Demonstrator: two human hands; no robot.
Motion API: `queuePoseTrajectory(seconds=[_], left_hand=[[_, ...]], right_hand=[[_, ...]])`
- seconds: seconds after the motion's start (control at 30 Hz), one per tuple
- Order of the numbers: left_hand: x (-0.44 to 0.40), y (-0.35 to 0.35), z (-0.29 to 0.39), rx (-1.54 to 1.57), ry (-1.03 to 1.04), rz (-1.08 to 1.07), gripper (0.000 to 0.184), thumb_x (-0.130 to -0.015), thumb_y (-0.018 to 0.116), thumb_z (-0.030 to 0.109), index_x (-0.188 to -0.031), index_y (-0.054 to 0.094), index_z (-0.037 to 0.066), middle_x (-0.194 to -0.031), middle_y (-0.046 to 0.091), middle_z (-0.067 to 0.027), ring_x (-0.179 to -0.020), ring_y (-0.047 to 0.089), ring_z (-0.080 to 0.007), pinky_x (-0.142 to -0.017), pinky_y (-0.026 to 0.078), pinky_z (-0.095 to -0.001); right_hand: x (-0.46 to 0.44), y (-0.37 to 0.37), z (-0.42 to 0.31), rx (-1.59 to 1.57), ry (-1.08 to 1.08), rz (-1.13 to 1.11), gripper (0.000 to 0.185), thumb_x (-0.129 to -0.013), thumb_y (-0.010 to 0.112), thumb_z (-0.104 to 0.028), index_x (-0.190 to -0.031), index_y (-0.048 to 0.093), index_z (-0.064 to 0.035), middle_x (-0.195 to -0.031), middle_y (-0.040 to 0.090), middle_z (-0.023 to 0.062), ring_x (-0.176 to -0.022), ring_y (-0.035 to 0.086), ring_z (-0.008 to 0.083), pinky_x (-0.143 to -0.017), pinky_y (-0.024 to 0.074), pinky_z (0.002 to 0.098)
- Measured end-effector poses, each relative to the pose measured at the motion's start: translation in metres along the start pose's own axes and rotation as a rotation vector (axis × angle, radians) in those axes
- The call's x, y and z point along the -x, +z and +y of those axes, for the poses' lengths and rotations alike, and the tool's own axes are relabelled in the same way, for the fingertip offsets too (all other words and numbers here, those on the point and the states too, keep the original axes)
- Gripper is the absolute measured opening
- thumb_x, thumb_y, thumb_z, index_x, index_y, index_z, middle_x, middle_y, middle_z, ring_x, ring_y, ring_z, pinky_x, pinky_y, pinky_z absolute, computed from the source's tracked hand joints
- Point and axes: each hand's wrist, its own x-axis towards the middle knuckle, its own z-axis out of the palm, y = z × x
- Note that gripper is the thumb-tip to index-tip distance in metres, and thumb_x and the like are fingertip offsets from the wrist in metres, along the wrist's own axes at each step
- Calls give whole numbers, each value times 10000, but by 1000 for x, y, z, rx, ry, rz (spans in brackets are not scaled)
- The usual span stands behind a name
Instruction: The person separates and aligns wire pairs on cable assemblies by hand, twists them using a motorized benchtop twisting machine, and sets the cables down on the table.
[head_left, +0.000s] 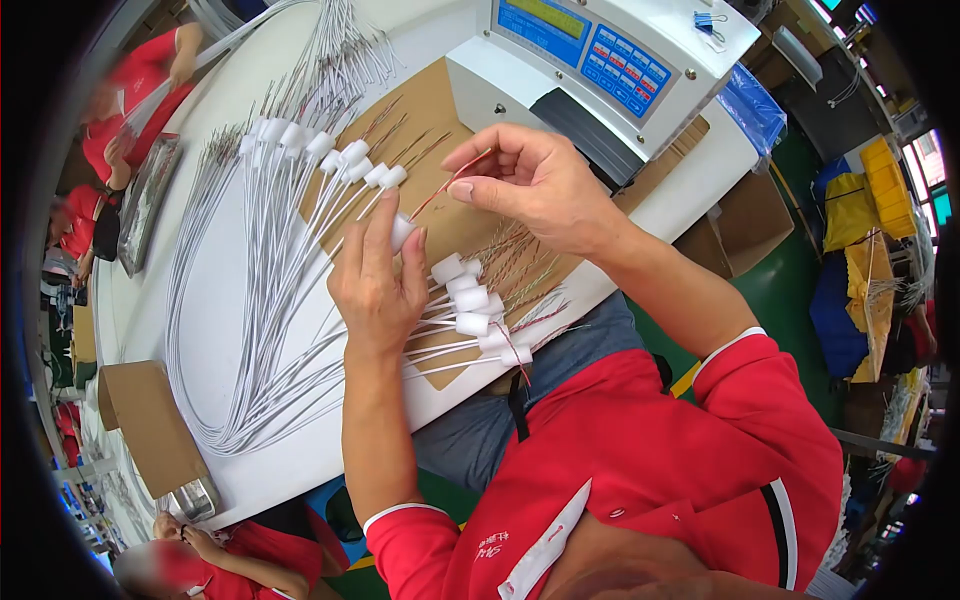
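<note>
Read from the hands, twelve at the top of the view: a machine [610, 80] with a blue panel crowds the right hand [540, 185] at one o'clock, an opened box [740, 225] sits at three and a carton [150, 430] at eight. Co-workers in red work at ten [150, 65] and seven [250, 570]. White cables [235, 330], smooth and thin, sweep in a wide loop across the white table [260, 475] at nine; one row of caps [355, 155] lies at ten, another [470, 300] at five, just beside the left hand [380, 280]. Between the hands, above a flat brown cardboard sheet [430, 110], is a white, cylindrical cap [402, 232], gripped by left thumb and fingers. The right thumb and fingers pinch the twisted reddish wire [430, 200] rising from it.
</note>
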Motion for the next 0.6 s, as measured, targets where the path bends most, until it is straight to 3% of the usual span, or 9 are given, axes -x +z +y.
queuePoseTrajectory(seconds=[0.2, 0.3, 0.6], left_hand=[[0, -1, 2, 10, -18, 2, 392, -966, 732, 74, -1342, 675, -22, -951, 669, -146, -701, 631, -233, -613, 519, -349], [0, 0, 2, 31, 6, 40, 381, -963, 736, 76, -1329, 683, -17, -930, 658, -132, -672, 598, -206, -587, 495, -330], [-1, -2, 3, 45, -22, 45, 343, -956, 743, 74, -1289, 694, 6, -901, 640, -104, -622, 511, -175, -528, 410, -311]], right_hand=[[-1, 2, 3, -50, -52, -3, 285, -982, 728, -43, -1253, 663, 17, -1150, 724, 73, -1073, 675, 111, -969, 548, 268], [-2, 7, 4, -86, -102, 49, 227, -961, 750, -52, -1168, 689, 20, -1059, 733, 56, -973, 678, 89, -901, 571, 253], [-4, 12, 5, -97, -102, 37, 274, -956, 729, -34, -1215, 653, 16, -1052, 734, 65, -976, 691, 105, -886, 572, 264]])
